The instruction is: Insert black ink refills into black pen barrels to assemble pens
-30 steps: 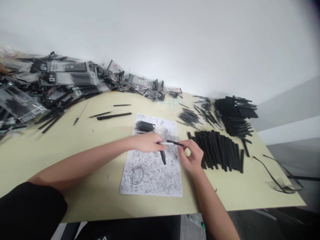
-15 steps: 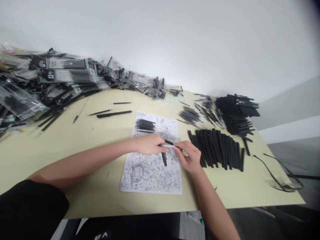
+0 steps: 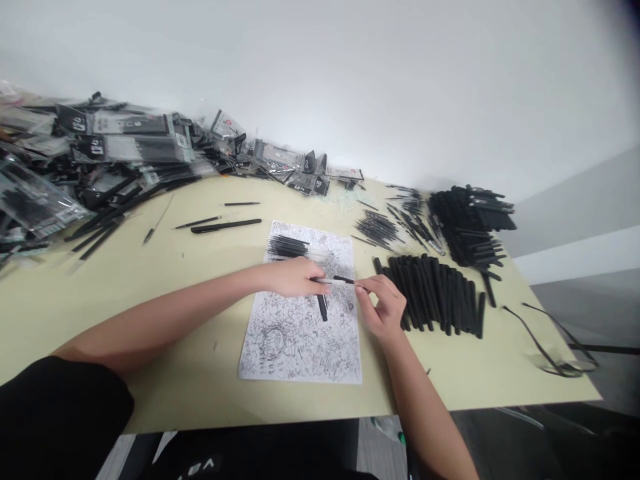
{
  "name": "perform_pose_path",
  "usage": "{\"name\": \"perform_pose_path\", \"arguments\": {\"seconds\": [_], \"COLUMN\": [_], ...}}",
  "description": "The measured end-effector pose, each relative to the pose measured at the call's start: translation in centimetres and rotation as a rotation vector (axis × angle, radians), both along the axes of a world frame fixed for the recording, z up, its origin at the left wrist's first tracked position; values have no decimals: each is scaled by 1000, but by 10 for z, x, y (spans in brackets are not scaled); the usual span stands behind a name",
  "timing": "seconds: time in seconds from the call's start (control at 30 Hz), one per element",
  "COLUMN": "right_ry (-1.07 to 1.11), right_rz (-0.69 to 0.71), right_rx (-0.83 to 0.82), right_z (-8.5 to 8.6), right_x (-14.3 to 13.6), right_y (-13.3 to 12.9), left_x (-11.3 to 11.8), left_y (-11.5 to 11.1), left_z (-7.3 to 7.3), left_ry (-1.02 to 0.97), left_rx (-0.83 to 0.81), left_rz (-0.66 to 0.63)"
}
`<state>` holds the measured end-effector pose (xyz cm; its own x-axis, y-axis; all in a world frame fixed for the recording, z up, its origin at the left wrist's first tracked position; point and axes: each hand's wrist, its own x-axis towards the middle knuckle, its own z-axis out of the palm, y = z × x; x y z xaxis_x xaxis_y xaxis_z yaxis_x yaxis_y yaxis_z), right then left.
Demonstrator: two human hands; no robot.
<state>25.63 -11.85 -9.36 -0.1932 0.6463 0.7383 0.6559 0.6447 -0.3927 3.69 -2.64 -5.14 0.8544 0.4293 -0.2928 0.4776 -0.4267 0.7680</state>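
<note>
Hands [image 3: 291,277] both closed, pinching slim pen part [image 3: 341,281].

A slim, straight, whitish pen-like tube [image 3: 337,282] lies nearly level, just right of the middle of the frame, gripped at its left end, which is hidden. A thin, dark black stick-like piece [image 3: 345,279] meets or overlaps its right part, tilted slightly down to the right and pinched at its far end; whether the two are joined cannot be told. Just below, a short visible length of a black cylindrical pen-like rod [image 3: 323,309] slants steeply down to the right, its upper end hidden.
</note>
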Motion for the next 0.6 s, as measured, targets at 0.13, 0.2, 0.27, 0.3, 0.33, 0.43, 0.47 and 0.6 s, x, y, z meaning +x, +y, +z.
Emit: {"name": "perform_pose_path", "arguments": {"seconds": [0.13, 0.2, 0.27, 0.3, 0.33, 0.43, 0.47, 0.6], "right_ry": [21, 32, 49, 59, 71, 137, 172, 298], "right_rz": [-38, -47, -69, -86, -105, -163, -188, -337], "right_rx": [1, 2, 14, 22, 26, -3, -22, -42], "right_z": [-2, -2, -1, -1, -1, -4, -6, -17], "right_x": [1, -1, -1, 0, 2, 8, 11, 17], "right_y": [0, 1, 1, 1, 1, 0, -1, 0], "left_x": [-2, -3, -4, -5, -6, -10, -12, -22], "left_y": [5, 7, 7, 8, 8, 14, 18, 35], "left_z": [2, 3, 4, 4, 4, 4, 4, 6], "left_ry": [6, 15, 31, 36, 38, 30, 25, -22], "left_rx": [3, -2, 1, 7, 15, 25, 18, -53], "left_rz": [7, 0, -5, -6, -6, 14, 29, 128]}}
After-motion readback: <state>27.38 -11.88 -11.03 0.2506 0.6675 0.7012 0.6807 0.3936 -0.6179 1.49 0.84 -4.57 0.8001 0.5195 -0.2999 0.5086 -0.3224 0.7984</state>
